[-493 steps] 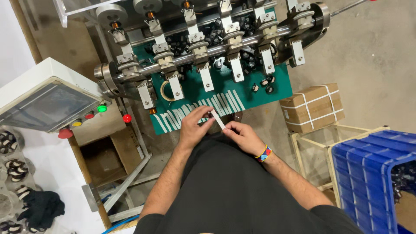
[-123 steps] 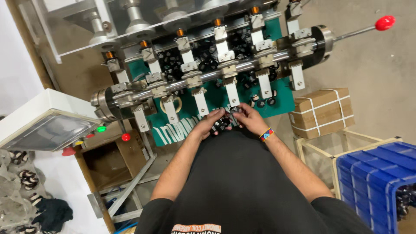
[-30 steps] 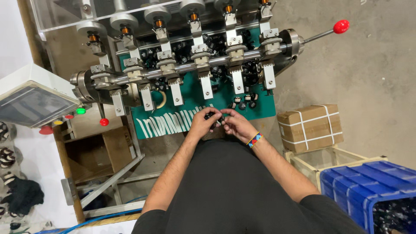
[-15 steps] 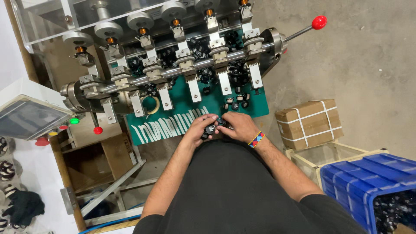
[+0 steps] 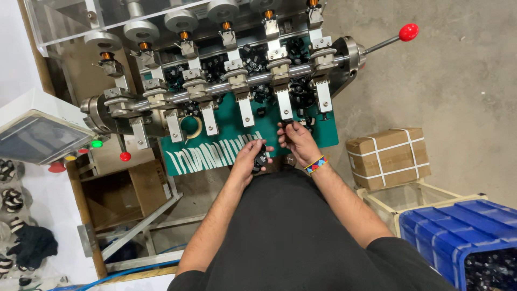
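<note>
We look down on our two hands in front of a winding machine point(image 5: 226, 81). Our left hand point(image 5: 249, 159) has its fingers closed around a small black part point(image 5: 261, 159), low over the near edge of the green tabletop point(image 5: 231, 129). Our right hand point(image 5: 297, 141) is a little further forward and to the right. Its fingers are together on another small dark piece point(image 5: 285, 129), just under the tip of the fourth white arm point(image 5: 284, 105); how tight this pinch is, we cannot tell exactly.

The black part in the left hand lies between both hands, so the two are near each other but do not touch. The white arm above the right fingers points with its long axis toward us, away from the steel shaft point(image 5: 215, 89), and the right hand is clearly the nearer one to it.

To the left of the left hand, a row of thin white strips point(image 5: 204, 156) lies on the green surface. To the right, the tabletop ends near the right wrist; beyond the edge stand a cardboard box point(image 5: 389, 157) on the floor and a blue crate point(image 5: 463, 242). Between the neighbouring white arms there is only narrow room.
</note>
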Tool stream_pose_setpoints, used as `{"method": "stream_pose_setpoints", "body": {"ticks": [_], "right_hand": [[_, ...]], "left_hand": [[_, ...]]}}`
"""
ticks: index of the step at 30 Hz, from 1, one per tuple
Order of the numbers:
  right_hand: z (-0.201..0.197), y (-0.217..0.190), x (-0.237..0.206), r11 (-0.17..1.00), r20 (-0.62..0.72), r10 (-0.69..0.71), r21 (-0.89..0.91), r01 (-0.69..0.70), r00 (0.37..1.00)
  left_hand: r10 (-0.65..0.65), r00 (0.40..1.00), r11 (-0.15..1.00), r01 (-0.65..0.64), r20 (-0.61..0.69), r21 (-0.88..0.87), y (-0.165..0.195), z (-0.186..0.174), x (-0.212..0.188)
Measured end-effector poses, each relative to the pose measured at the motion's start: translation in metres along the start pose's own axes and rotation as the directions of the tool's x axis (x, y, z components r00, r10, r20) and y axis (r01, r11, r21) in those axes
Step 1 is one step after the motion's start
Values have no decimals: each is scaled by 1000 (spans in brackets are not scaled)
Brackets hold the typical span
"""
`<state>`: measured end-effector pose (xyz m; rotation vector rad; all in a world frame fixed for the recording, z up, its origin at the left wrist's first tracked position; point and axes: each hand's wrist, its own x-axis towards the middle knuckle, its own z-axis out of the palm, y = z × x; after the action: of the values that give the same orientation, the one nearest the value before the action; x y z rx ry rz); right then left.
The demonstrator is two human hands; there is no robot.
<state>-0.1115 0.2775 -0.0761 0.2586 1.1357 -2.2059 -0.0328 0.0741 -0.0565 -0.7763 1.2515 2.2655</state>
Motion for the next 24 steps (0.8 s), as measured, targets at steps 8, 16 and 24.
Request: {"method": "stream_pose_setpoints", "body": {"ticks": [8, 16, 24], "right_hand": [[5, 7, 6, 988, -83, -92, -135, 80, 992], [16, 5, -12, 735, 180, -16, -665, 134, 984], [60, 30, -30, 819, 140, 52, -573, 39, 989]], "left_hand": [[-86, 996, 996, 87, 26, -26, 4, -13, -7], [-53, 998, 996, 55, -30, 66, 8, -7, -7], [-71, 994, 994, 64, 84, 89, 16, -26, -21]]}}
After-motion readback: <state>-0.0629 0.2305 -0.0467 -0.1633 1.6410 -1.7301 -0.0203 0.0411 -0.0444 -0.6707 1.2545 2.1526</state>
